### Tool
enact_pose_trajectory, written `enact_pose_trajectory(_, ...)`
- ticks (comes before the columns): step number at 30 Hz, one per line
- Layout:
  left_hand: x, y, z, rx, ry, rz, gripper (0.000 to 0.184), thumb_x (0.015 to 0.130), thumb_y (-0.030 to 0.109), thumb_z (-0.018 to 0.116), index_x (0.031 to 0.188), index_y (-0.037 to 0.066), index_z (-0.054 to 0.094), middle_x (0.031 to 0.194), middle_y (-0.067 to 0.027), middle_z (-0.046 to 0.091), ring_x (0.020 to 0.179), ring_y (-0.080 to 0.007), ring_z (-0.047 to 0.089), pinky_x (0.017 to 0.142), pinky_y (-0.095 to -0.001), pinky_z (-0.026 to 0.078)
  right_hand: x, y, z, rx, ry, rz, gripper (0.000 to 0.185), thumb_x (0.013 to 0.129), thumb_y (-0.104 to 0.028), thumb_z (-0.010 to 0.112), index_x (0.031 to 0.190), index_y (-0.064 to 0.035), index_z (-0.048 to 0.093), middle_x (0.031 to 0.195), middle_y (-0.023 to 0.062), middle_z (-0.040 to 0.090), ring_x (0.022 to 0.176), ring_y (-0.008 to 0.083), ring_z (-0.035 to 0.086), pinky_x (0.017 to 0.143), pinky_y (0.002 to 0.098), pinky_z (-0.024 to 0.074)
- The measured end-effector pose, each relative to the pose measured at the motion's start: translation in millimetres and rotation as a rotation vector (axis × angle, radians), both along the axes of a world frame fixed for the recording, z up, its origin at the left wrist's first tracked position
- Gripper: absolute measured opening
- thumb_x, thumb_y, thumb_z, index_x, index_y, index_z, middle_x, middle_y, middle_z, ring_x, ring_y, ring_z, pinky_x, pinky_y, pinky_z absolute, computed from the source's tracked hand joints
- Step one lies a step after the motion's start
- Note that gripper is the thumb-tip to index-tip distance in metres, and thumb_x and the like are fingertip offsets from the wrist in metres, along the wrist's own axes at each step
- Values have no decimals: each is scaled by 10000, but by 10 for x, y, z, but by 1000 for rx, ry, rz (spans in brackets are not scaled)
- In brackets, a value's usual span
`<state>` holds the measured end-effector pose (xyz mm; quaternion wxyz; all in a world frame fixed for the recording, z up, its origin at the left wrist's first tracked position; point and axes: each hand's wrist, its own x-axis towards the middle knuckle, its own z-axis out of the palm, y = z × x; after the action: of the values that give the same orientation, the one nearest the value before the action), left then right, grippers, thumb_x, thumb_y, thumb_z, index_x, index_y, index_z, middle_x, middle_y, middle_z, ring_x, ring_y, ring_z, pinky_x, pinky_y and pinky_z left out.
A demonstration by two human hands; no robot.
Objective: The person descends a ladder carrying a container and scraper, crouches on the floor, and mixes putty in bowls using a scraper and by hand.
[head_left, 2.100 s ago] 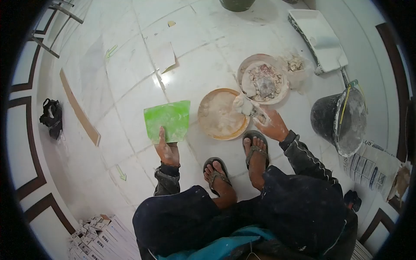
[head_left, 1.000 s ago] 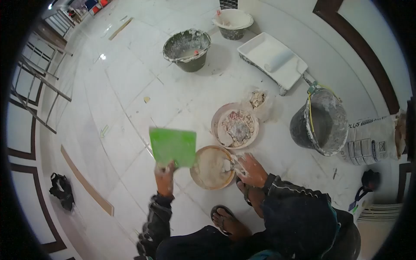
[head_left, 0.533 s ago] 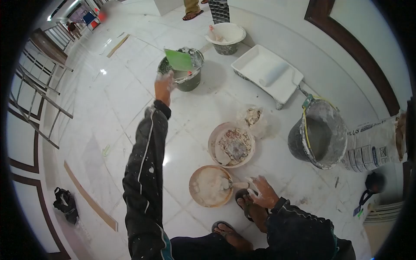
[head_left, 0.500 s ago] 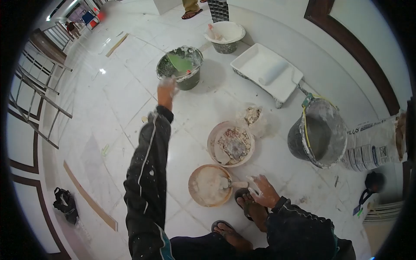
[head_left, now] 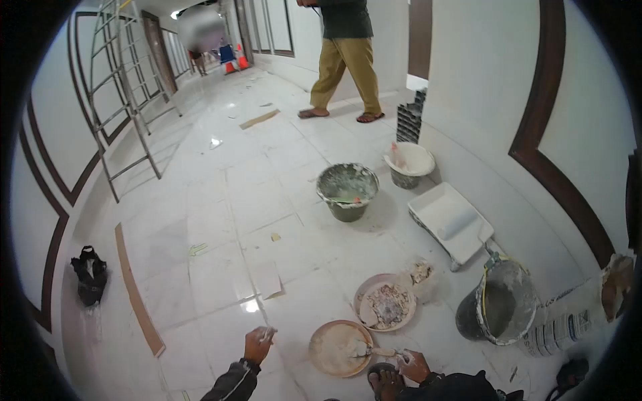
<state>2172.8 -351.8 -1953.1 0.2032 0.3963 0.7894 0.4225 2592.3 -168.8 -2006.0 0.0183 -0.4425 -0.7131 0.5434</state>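
My left hand (head_left: 259, 344) is over the floor to the left of the basins, its whitened fingers loosely bent and slightly apart, with nothing visible in them. My right hand (head_left: 412, 366) closes on the handle end of a trowel (head_left: 383, 351), whose blade rests in pale powder. That powder fills a shallow round basin (head_left: 321, 369) near my foot. Just beyond it, a second basin (head_left: 359, 292) holds broken, crumbly pieces. Farther off stands a dark bucket (head_left: 348, 212) smeared with white, with a green tool (head_left: 348, 200) low inside.
On the right are a paint tray with a roller (head_left: 457, 224), a bucket of grey liquid (head_left: 498, 311) and a printed sack (head_left: 558, 332). A white-rimmed bucket (head_left: 406, 179) stands behind. A person (head_left: 348, 67) is farther back. A metal ladder (head_left: 124, 100) and wooden strip (head_left: 137, 294) are left.
My left hand has drawn back from the dark bucket toward me. The green tool now sits lower in it. My right hand has reached the trowel handle. The view has tilted up, showing more corridor.
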Motion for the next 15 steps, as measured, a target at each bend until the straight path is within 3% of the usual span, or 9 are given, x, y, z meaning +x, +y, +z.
enact_pose_trajectory(1, 27, -197, 4, 12, 6, 18, 214, 872, 201, 562, 882, 15, 667, 798, -132, 647, 663, -218, 619, 604, -320, 506, -1, 0, -160, -259, 82, -121, 498, 840, -247, 605, 1193, 80, 478, 809, 149, 646, 673, 230, 619, 589, 381, 520)
enact_pose_trajectory(2, 64, -389, 24, 50, 15, 68, 204, 870, 188, 562, 883, 15, 671, 821, -135, 649, 685, -218, 623, 609, -322, 508, -15, -20, -282, -282, 199, -116, 345, 862, -130, 577, 1153, 39, 502, 723, 85, 622, 512, 110, 570, 480, 249, 483)
enact_pose_trajectory(3, 100, -555, 61, 87, 25, 118, 196, 867, 174, 562, 884, 15, 674, 844, -137, 650, 707, -219, 626, 614, -325, 510, -12, -44, -524, -277, 202, -97, 345, 862, -130, 577, 1153, 39, 502, 723, 85, 622, 512, 110, 570, 480, 249, 483)
enact_pose_trajectory(5, 252, -850, 130, 89, 72, 203, 188, 866, 165, 561, 887, 19, 677, 863, -140, 649, 734, -219, 627, 633, -327, 511, 10, -40, -1005, -417, 165, -194, 410, 850, -159, 615, 1162, 68, 478, 989, 159, 590, 742, 215, 623, 595, 344, 536)
enact_pose_trajectory(9, 591, -1227, 329, 98, 199, 312, 167, 861, 134, 551, 844, 16, 668, 892, -142, 643, 793, -224, 625, 681, -323, 509, -177, -45, -1049, -569, 202, -293, 419, 856, -134, 598, 1192, 60, 439, 981, 159, 589, 736, 217, 624, 602, 340, 543)
enact_pose_trajectory(13, 714, -1417, 184, 67, 186, 327, 206, 891, 138, 525, 795, -11, 630, 862, -135, 631, 797, -219, 624, 685, -318, 508, -333, -181, -901, -638, 299, -275, 433, 862, -108, 581, 1221, 51, 401, 973, 158, 588, 729, 220, 625, 608, 336, 549)
enact_pose_trajectory(15, 769, -1315, 288, 326, -387, 470, 219, 919, 163, 512, 826, -17, 594, 825, -106, 611, 804, -198, 616, 697, -310, 506, -414, -272, -779, -693, 361, -259, 441, 865, -95, 573, 1236, 47, 381, 969, 158, 587, 725, 221, 626, 612, 335, 552)
